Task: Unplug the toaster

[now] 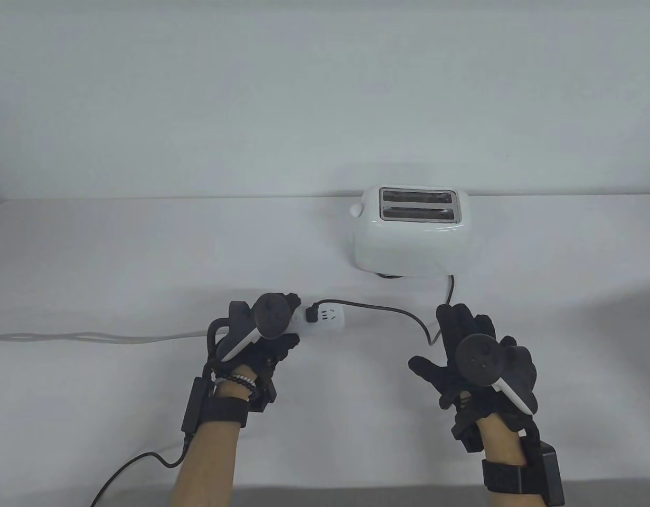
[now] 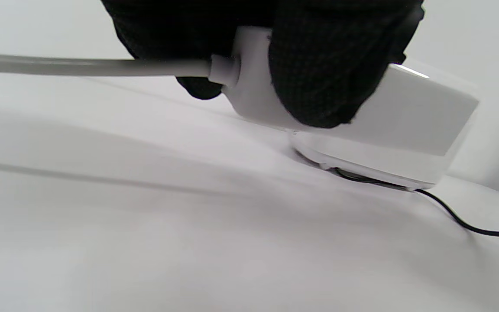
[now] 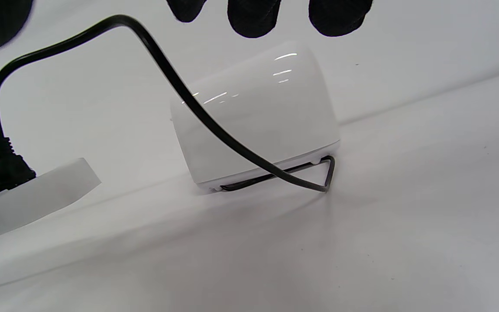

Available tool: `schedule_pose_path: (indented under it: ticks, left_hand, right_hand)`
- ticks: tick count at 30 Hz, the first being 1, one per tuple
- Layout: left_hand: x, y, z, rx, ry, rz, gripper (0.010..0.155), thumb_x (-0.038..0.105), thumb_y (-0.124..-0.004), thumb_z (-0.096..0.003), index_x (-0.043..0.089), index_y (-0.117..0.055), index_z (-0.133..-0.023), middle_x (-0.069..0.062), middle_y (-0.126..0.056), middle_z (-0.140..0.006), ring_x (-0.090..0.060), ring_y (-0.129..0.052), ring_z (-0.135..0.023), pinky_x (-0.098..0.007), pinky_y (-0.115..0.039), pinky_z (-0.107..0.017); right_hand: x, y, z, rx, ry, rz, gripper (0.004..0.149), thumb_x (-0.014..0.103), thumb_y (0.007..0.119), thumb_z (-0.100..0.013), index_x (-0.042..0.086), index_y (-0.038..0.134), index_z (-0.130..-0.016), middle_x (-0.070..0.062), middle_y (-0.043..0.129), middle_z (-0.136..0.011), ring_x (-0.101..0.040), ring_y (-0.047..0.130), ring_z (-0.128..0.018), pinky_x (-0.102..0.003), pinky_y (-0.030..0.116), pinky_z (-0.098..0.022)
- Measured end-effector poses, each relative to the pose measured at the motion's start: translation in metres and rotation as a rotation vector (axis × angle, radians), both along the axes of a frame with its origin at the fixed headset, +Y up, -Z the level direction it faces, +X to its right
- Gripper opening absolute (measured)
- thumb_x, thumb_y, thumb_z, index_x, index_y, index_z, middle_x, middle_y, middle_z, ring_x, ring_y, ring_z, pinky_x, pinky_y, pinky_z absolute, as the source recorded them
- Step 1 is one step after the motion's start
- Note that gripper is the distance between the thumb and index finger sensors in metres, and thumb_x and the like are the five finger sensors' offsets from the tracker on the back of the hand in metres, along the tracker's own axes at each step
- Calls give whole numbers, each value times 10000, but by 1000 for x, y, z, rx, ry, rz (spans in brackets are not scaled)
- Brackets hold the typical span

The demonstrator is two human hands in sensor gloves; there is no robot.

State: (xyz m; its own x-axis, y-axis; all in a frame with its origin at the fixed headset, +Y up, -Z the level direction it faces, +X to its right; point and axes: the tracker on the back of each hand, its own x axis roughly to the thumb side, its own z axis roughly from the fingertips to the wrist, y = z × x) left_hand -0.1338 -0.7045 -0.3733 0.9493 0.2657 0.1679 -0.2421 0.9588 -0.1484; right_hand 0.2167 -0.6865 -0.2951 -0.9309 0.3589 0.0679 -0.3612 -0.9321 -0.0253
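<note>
A white two-slot toaster stands at the back of the table. Its black cord runs forward to a black plug seated in a white power strip. My left hand grips the strip's left end; in the left wrist view its fingers wrap the strip. My right hand is open with fingers spread, hovering over the cord's bend and holding nothing. The right wrist view shows its fingertips above the toaster, the cord and the plug.
The strip's white cable trails left across the table. A black glove wire lies by my left forearm. The toaster's base shows behind the strip in the left wrist view.
</note>
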Motion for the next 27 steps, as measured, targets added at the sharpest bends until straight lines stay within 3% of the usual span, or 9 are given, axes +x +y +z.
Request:
schedule_pose_path:
  ticks: [6, 12, 18, 27]
  left_hand:
    - [30, 7, 2, 16, -54, -12, 841, 421, -893, -418, 362, -482, -1149, 22, -613, -1208, -259, -774, -1025, -450, -621, -875]
    - [51, 0, 9, 5, -105, 27, 838, 425, -893, -421, 354, -486, -1150, 14, -620, -1205, -261, -782, -1017, -450, -626, -873]
    - [70, -28, 14, -47, -138, 22, 836, 424, -891, -425, 356, -482, -1150, 17, -615, -1206, -260, -777, -1022, -449, -620, -876]
    - [76, -62, 10, -107, -84, -8, 825, 416, -878, -444, 379, -455, -1150, 34, -589, -1217, -250, -762, -1037, -443, -594, -891]
  right_hand:
    - [10, 6, 3, 18, -6, -57, 1061, 779, 701, -294, 247, 273, -1106, -146, 310, -1184, -590, 385, -1017, -851, 311, -569]
    - [14, 9, 3, 42, -18, -70, 1070, 777, 708, -294, 234, 274, -1107, -146, 321, -1184, -590, 400, -1015, -851, 314, -569]
    - [18, 8, 3, 40, -44, -70, 1072, 771, 715, -295, 228, 271, -1106, -152, 326, -1181, -589, 406, -1013, -851, 315, -568]
    - [16, 7, 3, 32, -42, -56, 1067, 768, 715, -297, 231, 270, -1106, -152, 327, -1182, -588, 404, -1014, -851, 314, -568]
